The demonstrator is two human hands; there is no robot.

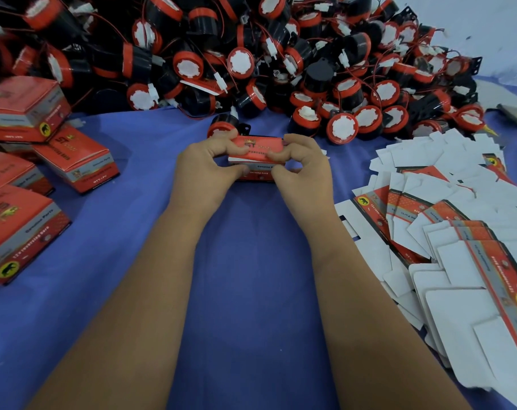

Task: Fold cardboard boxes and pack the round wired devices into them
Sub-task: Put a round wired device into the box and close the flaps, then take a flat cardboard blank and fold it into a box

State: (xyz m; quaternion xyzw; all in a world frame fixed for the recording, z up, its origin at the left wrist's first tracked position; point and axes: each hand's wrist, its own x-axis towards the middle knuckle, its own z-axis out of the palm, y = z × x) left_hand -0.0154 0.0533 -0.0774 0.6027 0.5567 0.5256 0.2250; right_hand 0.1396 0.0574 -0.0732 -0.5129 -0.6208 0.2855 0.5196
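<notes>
**Red carton caught between two hands**

Red and grey printed cardboard, the box (256,159) sits mid-table on the blue cloth (251,291), its top flap lying nearly shut. The left hand (205,167) and right hand (303,165) clasp its two ends, fingers curled over the lid and thumbs pressed to the near face. Just beyond it lies one round device (223,125), the black-and-red heap (251,48) farther off. Finished boxes (23,173) stand left; flat blanks (446,238) sprawl right.
</notes>
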